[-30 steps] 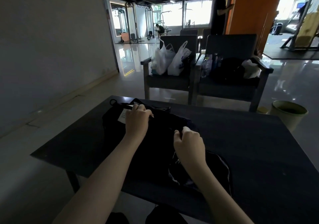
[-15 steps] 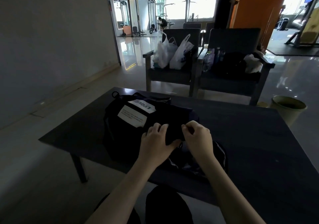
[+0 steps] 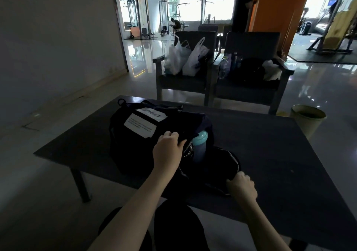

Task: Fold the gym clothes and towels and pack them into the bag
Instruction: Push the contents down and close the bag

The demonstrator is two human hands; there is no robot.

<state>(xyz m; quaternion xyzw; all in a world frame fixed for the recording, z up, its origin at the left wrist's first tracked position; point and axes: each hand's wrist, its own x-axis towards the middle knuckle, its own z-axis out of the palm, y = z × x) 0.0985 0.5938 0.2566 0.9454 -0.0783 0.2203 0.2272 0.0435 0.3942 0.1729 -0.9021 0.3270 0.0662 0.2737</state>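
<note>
Two hands work at a black bag (image 3: 135, 144) that lies on the left half of the dark tabletop (image 3: 280, 154), reaching from near the far edge almost to the near edge, with its two white labels (image 3: 140, 125) facing up. The left hand (image 3: 167, 151) has its fingers (image 3: 171, 134) curled over the upper lip of the bag's opening. The right hand (image 3: 242, 188) is clenched on a fold of dark cloth (image 3: 222, 165) close to the near edge. Whether that fold is the bag's own flap or a garment cannot be told in this light. A bottle (image 3: 199, 148) with a pale blue-green cap stands in the opening, between the hands and just beside the left one. Likely hazards: spreading the opening further could tip the bottle, since only slack fabric props it. A pull toward the near edge could drag the cloth off the tabletop. Black on black, a garment could be packed unfolded or snag on the lip.
</note>
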